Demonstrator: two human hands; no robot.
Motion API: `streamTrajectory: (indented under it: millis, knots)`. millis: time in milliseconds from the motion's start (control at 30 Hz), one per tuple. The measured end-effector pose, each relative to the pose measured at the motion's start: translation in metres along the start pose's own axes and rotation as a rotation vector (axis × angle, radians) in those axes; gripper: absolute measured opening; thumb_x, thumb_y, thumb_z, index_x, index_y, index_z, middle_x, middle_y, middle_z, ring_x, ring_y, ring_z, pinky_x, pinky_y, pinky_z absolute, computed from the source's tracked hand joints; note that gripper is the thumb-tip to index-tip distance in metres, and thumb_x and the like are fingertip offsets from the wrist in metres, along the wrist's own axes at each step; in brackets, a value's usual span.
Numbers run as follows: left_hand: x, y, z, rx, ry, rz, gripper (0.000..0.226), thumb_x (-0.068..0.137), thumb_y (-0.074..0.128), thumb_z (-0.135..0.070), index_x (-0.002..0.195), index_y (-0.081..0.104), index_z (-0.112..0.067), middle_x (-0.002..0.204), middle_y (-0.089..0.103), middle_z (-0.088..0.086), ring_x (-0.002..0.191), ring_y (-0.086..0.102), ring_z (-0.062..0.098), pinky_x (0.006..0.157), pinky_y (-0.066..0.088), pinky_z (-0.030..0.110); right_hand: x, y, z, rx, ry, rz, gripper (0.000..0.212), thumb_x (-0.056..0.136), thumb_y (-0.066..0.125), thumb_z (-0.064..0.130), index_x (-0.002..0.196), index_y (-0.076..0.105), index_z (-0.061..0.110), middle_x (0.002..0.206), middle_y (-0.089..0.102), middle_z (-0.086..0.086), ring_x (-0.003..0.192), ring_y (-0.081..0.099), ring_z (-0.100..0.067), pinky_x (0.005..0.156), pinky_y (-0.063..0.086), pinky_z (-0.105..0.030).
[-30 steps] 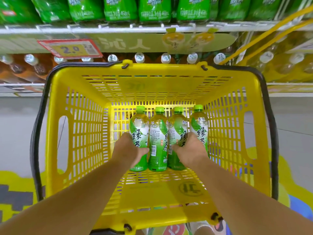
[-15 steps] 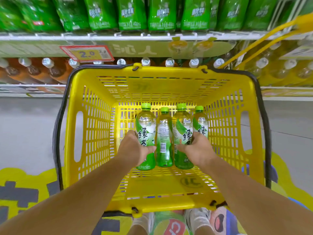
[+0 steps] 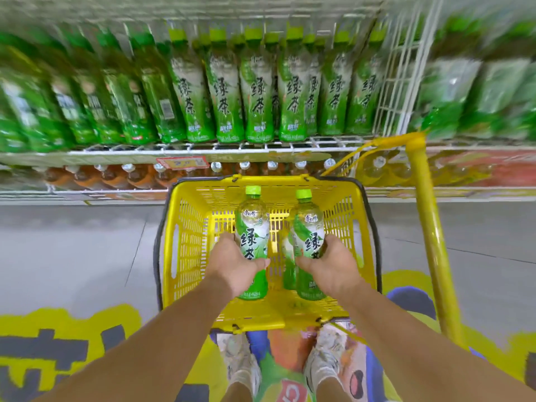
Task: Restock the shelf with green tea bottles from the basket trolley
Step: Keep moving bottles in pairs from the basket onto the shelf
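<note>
Shelf [image 3: 203,149] front row looks packed with green tea; yellow basket trolley [image 3: 185,256] sits below its front edge. Left hand [image 3: 236,264] and right hand [image 3: 330,266] each wrap a green tea bottle [image 3: 251,224] above the basket's middle. Risk: with no gap visible, pushing in could topple the front row.

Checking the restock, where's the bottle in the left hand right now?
Head view: the left hand holds its bottle upright above the yellow basket, left of the right hand's bottle.

Two hands in view: left hand [image 3: 236,264] and right hand [image 3: 330,265]. Two green tea bottles clearly raised: left bottle [image 3: 251,227], right bottle [image 3: 309,224]. One yellow basket [image 3: 185,227]. Two shoes: left shoe [image 3: 242,364], right shoe [image 3: 323,361]. Shelf [image 3: 203,147] stock too blurred to count.
</note>
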State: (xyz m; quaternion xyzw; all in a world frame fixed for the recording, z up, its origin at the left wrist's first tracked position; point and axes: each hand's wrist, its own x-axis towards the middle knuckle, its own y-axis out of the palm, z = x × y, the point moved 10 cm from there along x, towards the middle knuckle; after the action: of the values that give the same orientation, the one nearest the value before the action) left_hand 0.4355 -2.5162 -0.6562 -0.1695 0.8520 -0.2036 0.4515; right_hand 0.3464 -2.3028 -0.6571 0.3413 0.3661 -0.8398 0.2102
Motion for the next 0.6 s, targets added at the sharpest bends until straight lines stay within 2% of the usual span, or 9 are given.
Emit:
streamTrajectory:
  millis: [100,167,233,333,433,533,600]
  knots:
    - [-0.031,-0.021,-0.031,0.008,0.037,-0.006,0.054,0.069,0.091,-0.024,0.104,0.052,-0.012,0.088,0.066,0.000,0.075,0.065,0.018,0.056,0.047,0.029,-0.029,-0.026,0.019,0.004,-0.015,-0.039,0.037,0.077,0.080,0.028,0.089,0.048,0.014,0.075,0.058,-0.002,0.057,0.053,-0.014,0.044,0.037,-0.026]
    - [-0.055,-0.039,-0.053,0.025,0.051,-0.019,0.055,0.068,0.091,-0.026,0.105,0.052,-0.013,0.092,0.067,0.001,0.079,0.066,0.021,0.056,0.047,0.028,-0.052,-0.045,0.038,0.008,-0.036,-0.056,0.035,0.078,0.080,0.026,0.088,0.049,0.015,0.075,0.059,-0.002,0.057,0.053,-0.012,0.041,0.038,-0.021]
    - [-0.080,-0.054,-0.073,0.045,0.048,-0.022,0.056,0.069,0.090,-0.029,0.105,0.049,-0.014,0.096,0.064,0.001,0.080,0.062,0.019,0.051,0.039,0.025,-0.073,-0.061,0.057,0.013,-0.061,-0.061,0.032,0.079,0.080,0.023,0.086,0.049,0.018,0.073,0.059,0.000,0.054,0.053,-0.009,0.035,0.034,-0.014]
    - [-0.105,-0.074,-0.101,0.055,0.078,-0.041,0.055,0.070,0.090,-0.029,0.104,0.048,-0.016,0.094,0.061,-0.003,0.081,0.057,0.017,0.058,0.037,0.027,-0.097,-0.080,0.082,0.033,-0.093,-0.095,0.033,0.078,0.079,0.020,0.081,0.046,0.021,0.068,0.057,0.003,0.051,0.052,-0.009,0.034,0.030,-0.014]
    - [-0.118,-0.088,-0.123,0.040,0.110,-0.047,0.057,0.067,0.091,-0.031,0.106,0.052,-0.015,0.097,0.067,-0.001,0.085,0.064,0.020,0.066,0.043,0.027,-0.117,-0.097,0.103,0.039,-0.099,-0.147,0.030,0.078,0.078,0.025,0.087,0.051,0.016,0.074,0.061,0.000,0.055,0.055,-0.009,0.040,0.035,-0.020]
    - [-0.133,-0.100,-0.141,0.021,0.144,-0.028,0.055,0.070,0.090,-0.029,0.107,0.052,-0.015,0.099,0.066,0.000,0.087,0.064,0.021,0.067,0.044,0.029,-0.140,-0.113,0.121,0.065,-0.125,-0.191,0.034,0.079,0.079,0.028,0.095,0.051,0.015,0.079,0.060,-0.001,0.056,0.054,-0.010,0.038,0.037,-0.018]
    - [-0.143,-0.109,-0.149,0.023,0.155,-0.022,0.053,0.071,0.089,-0.029,0.105,0.050,-0.017,0.099,0.065,0.000,0.087,0.063,0.020,0.067,0.044,0.030,-0.155,-0.120,0.130,0.081,-0.124,-0.211,0.035,0.081,0.077,0.028,0.097,0.049,0.016,0.080,0.061,-0.001,0.058,0.057,-0.012,0.041,0.041,-0.022]
